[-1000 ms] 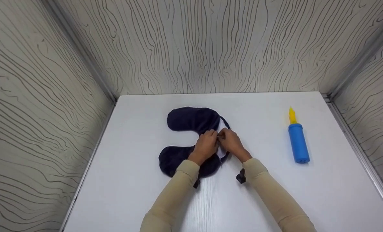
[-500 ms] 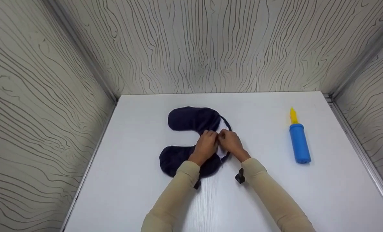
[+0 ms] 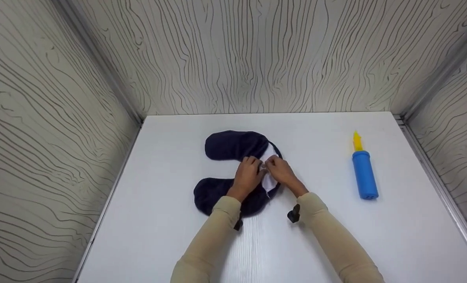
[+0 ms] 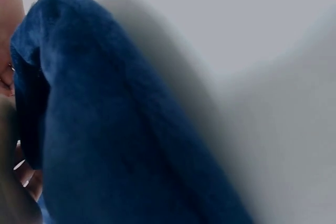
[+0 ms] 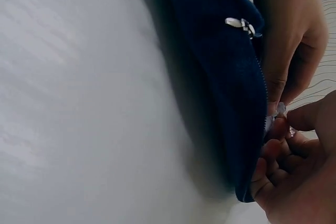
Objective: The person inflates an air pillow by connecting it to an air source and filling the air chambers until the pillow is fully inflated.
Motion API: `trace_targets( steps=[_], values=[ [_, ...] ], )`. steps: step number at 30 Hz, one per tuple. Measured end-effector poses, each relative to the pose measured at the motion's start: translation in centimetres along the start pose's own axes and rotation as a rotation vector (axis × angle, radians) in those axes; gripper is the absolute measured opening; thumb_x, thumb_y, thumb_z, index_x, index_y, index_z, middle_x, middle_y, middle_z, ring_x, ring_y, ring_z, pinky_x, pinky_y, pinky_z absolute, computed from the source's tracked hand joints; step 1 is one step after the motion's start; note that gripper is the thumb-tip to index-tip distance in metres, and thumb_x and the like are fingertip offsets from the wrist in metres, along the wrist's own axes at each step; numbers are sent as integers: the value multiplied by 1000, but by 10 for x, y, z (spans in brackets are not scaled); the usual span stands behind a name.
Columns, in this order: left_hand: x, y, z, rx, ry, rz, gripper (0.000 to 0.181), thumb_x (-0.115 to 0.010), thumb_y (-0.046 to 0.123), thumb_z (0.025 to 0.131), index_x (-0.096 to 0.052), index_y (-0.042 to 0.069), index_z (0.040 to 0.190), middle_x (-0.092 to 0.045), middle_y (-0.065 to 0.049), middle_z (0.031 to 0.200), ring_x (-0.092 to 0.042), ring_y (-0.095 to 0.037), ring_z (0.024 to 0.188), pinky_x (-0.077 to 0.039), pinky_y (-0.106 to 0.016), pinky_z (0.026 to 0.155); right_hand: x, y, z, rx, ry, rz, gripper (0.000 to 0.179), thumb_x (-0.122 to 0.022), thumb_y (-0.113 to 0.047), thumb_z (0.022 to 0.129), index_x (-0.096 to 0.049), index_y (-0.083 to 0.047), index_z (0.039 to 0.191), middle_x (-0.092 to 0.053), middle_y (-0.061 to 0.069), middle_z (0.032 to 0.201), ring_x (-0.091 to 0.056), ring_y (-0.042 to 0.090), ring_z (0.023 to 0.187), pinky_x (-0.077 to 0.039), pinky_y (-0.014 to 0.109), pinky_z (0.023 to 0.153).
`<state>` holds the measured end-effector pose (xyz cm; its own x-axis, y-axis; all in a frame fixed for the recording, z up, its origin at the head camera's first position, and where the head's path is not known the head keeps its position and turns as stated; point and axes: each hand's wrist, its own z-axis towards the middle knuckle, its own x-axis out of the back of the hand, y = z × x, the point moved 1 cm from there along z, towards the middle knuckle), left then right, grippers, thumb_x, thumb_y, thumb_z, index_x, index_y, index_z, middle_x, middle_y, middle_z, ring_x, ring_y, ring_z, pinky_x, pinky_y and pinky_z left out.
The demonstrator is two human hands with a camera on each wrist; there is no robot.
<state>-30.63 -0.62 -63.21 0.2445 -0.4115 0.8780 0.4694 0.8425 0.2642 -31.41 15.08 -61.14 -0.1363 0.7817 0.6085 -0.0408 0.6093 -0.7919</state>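
A navy plush U-shaped neck pillow (image 3: 237, 144) lies on the white table, its two ends pointing left. Its zipped edge is unfastened on the right, and a pale inner layer (image 3: 269, 181) shows in the gap. My left hand (image 3: 247, 176) grips the pillow's curved middle beside the gap. My right hand (image 3: 282, 173) faces it, fingertips pinching a small clear plastic valve (image 5: 281, 109). In the right wrist view a silver zip pull (image 5: 240, 23) hangs on the zip. The left wrist view shows mostly navy fabric (image 4: 105, 108), hiding most of the left hand.
To the right on the table (image 3: 170, 251) lies a blue hand pump (image 3: 364, 175) with a yellow nozzle (image 3: 357, 141) pointing to the back. Wood-patterned panels (image 3: 233, 59) rise behind the table and on both sides.
The gap in the pillow's right edge has widened, baring more of the pale inner layer. My left hand has shifted slightly left; the right stays close by. The pump has not moved.
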Motion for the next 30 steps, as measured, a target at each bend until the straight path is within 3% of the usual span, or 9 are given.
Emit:
trace_targets(
  steps=[10,20,24,30],
  values=[
    [-2,-4,-1,27,119,-106,20,-78,25,99,-79,10,111,-75,-4,105,-67,-24,98,-58,-38,87,1,-4,0,-8,17,121,26,-52,-18,111,-68,3,115,-72,19,111,-66,30,99,-51,37,87],
    [1,-5,-1,36,141,-144,17,-79,21,97,-81,10,110,-75,-2,102,-67,-23,96,-57,-37,86,2,0,-2,-72,7,287,25,-55,-17,109,-70,3,112,-68,8,94,-57,15,80,-45,24,68],
    [1,-5,-1,43,156,-165,17,-79,19,97,-81,10,112,-76,-2,103,-67,-23,95,-57,-37,86,3,1,-3,-92,-2,314,27,-56,-19,108,-71,3,113,-69,7,96,-59,16,85,-46,24,70],
    [1,-3,0,42,136,-170,19,-79,19,98,-82,13,115,-77,-1,102,-67,-22,96,-57,-37,85,4,1,-2,-86,-2,272,28,-55,-19,109,-72,3,114,-70,9,97,-61,17,85,-47,25,72]
  ],
)
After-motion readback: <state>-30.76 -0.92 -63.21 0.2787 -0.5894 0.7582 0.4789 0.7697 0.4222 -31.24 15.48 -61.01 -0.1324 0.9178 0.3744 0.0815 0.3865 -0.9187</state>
